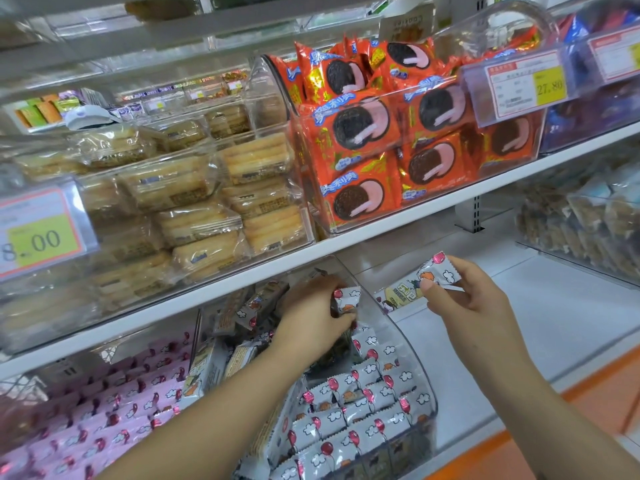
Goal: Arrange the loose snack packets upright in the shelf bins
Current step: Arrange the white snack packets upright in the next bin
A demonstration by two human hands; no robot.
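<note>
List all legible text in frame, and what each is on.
"27.80": right price tag, in front of the orange packets.
"8" then ".00": left price tag, in front of the biscuit packets; start possibly cut off.
Chinese lettering on the orange packets: too blurred.
Print on the packet in the right hand: too blurred.
Tags' small print: unreadable.

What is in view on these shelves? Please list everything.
Orange cookie packets: many, orange, clear bin, upper shelf middle.
Biscuit packs: many, golden, clear bin, upper shelf left.
Blue packets: several, blue, upper shelf right.
Price tags: three, white-yellow, upper bin fronts.
Balloon packets: many, white, upright in lower middle bin.
Pink packets: many, pink, lower shelf left.
Brown snacks: many, brownish, lower right bin.
Loose packet: one, white, pinched by right hand.
Second packet: one, white, gripped by left hand in middle bin.
Hands: two, bare, at lower shelf.
</note>
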